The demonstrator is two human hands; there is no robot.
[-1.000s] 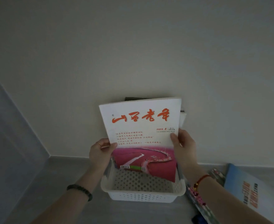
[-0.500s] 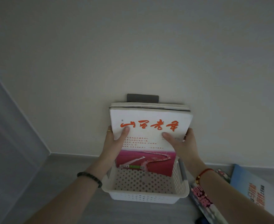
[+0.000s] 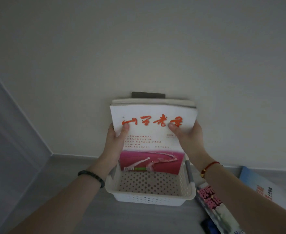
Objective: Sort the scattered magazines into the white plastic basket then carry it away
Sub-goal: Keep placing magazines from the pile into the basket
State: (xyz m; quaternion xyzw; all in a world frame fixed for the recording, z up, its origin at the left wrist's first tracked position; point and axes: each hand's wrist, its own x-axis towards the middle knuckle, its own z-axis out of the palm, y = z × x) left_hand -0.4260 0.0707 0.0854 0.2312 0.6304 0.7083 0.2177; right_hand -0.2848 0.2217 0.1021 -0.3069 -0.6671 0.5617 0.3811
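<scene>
Magazines stand bunched in the person's two-handed grip, a stack held upright with its lower edge down inside the white plastic basket (image 3: pixel 149 196). Each hand is closed around a side edge of the stack (image 3: pixel 153 132): the left hand (image 3: pixel 116 142) has its thumb pressed over the front cover near the red title and its fingers wrapped behind, and the right hand (image 3: pixel 187 139) mirrors it on the other edge, thumb on the cover and fingers behind. The front cover is white above with red brush lettering and a pink-red landscape picture below; behind it several more spines show along the top, and a dark one pokes up at the very back. The stack leans toward the pale wall (image 3: pixel 138 48) at the far end of the basket, leaving most of the perforated bottom bare in front. Whether the stack's foot rests on the basket floor I cannot tell, since the cover hides it. The basket sits on the grey floor (image 3: pixel 71 213) close to the wall. To the right of it, at least two more magazines lie loose on the floor: one with pink lettering (image 3: pixel 213 201) just beside the basket, and a blue-topped one (image 3: pixel 260 186) beyond the right forearm. So I would judge the sorting well under way but unfinished: these loose ones are yet to go in, and the carrying away has not begun.
</scene>
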